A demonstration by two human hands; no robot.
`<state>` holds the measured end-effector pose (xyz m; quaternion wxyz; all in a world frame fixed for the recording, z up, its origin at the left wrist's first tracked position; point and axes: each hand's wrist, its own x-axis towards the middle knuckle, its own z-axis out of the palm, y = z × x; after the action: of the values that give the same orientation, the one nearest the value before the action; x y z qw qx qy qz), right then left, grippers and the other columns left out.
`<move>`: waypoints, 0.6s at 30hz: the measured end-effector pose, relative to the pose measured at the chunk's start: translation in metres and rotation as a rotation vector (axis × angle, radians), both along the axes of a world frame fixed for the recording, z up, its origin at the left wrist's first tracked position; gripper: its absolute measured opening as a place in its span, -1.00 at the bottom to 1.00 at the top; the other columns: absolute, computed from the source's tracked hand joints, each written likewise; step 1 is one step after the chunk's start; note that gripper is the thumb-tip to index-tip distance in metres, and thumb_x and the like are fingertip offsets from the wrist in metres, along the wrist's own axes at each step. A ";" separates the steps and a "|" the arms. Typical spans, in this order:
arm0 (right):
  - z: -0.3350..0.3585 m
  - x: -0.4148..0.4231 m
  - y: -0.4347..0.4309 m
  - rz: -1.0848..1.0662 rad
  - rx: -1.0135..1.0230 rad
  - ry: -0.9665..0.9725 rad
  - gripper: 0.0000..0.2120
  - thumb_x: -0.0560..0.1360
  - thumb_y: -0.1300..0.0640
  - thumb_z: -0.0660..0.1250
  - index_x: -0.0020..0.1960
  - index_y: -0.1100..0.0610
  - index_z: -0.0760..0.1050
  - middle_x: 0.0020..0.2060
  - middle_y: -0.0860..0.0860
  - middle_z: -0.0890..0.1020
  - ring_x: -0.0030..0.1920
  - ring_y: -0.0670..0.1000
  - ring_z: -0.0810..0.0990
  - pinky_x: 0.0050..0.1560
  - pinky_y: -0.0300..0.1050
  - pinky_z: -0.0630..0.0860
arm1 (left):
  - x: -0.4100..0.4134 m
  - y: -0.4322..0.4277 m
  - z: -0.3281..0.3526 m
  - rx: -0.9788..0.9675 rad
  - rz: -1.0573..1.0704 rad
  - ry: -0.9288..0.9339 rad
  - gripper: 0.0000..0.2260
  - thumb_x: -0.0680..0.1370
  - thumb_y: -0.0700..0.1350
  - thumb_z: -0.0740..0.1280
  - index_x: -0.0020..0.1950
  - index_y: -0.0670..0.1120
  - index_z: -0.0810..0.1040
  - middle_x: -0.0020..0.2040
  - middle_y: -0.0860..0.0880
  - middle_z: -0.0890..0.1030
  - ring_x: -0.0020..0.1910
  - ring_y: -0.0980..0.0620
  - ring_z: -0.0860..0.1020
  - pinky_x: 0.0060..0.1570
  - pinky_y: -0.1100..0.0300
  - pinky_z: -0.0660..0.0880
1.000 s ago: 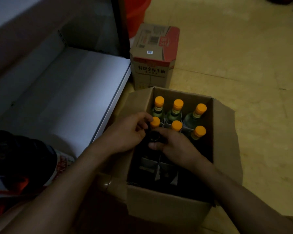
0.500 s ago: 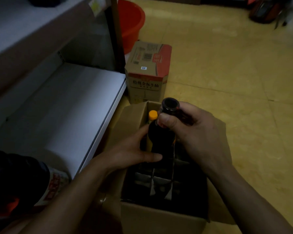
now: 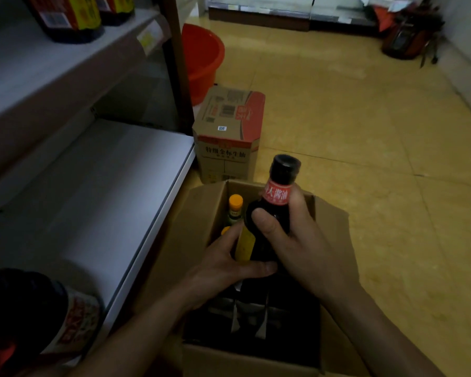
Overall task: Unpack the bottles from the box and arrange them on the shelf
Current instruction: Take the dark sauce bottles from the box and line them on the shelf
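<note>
**Dark bottle held upright over the open box, both hands on it**

Your right hand (image 3: 302,248) grips the dark bottle (image 3: 276,210) at its shoulder: the thumb presses on the front below the red neck label, and the fingers curl round behind the neck. Your left hand (image 3: 223,262) holds the lower body of the same bottle, with the thumb lying across the front and the fingers wrapped round the side that bears the yellow label. The bottle stands nearly upright, its black cap above the far rim of the cardboard box (image 3: 335,216).

Inside the box, two orange-capped bottles (image 3: 235,205) show in the far-left corner, just beside your left fingers. Cardboard dividers (image 3: 237,317) mark off the dark near compartments; their contents are too dim to tell.

The box stands on the yellow floor (image 3: 365,131), beside the white lower shelf (image 3: 93,200). One large dark bottle (image 3: 38,317) stands at the near end of that shelf. On the upper shelf (image 3: 52,66) stand further dark bottles (image 3: 65,17). Beyond the box sit a closed printed carton (image 3: 229,131) and a red bucket (image 3: 201,58).
</note>
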<state>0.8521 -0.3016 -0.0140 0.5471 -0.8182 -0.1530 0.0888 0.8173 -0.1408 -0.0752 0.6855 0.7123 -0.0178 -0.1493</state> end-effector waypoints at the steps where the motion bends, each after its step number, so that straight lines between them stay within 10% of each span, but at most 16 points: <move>1: -0.004 -0.001 0.000 0.009 -0.013 0.000 -0.34 0.41 -0.41 0.26 0.46 -0.33 0.17 0.28 -0.19 0.51 0.28 -0.17 0.53 0.25 -0.03 0.56 | 0.000 -0.001 0.001 -0.007 0.026 -0.018 -0.42 0.32 0.15 0.57 0.25 0.54 0.46 0.24 0.26 0.65 0.21 0.24 0.63 0.11 0.20 0.62; 4: -0.012 -0.007 0.003 0.011 -0.036 -0.001 -0.17 0.35 -0.38 0.35 0.49 -0.47 -0.02 0.40 -0.35 0.39 0.40 -0.27 0.41 0.29 -0.20 0.45 | 0.000 -0.006 0.004 -0.043 0.141 -0.076 -0.51 0.32 0.11 0.53 0.14 0.54 0.51 0.07 0.28 0.69 -0.07 0.32 0.67 -0.21 0.40 0.57; 9: -0.019 -0.008 0.011 -0.144 -0.025 0.026 -0.33 0.32 -0.25 0.55 0.25 -0.41 0.19 0.10 -0.39 0.54 0.15 -0.35 0.54 0.04 -0.31 0.51 | -0.001 -0.018 0.004 -0.045 0.232 -0.194 -0.37 0.41 -0.03 0.53 0.45 0.16 0.42 0.20 0.21 0.66 0.20 0.20 0.63 0.05 0.30 0.58; 13: -0.010 -0.008 0.008 -0.201 0.138 0.077 -0.27 0.19 -0.27 0.59 0.28 -0.23 0.35 0.16 -0.25 0.63 0.18 -0.28 0.61 0.13 -0.15 0.61 | -0.002 -0.013 0.022 -0.009 0.189 -0.218 -0.48 0.45 0.02 0.51 0.28 0.46 0.46 0.19 0.28 0.65 0.18 0.29 0.62 0.03 0.45 0.54; 18: 0.006 -0.007 -0.001 -0.164 0.368 0.115 -0.37 0.27 -0.05 0.65 0.27 -0.01 0.49 0.09 -0.06 0.74 0.09 -0.11 0.73 0.01 -0.17 0.69 | -0.002 -0.003 0.032 -0.073 -0.008 0.003 -0.55 0.43 0.03 0.55 0.26 0.34 0.54 0.18 0.16 0.70 0.18 0.20 0.66 0.05 0.36 0.57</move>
<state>0.8451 -0.3031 -0.0079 0.7003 -0.7079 -0.0683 0.0612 0.8149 -0.1433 -0.0434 0.7105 0.6865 -0.0252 -0.1524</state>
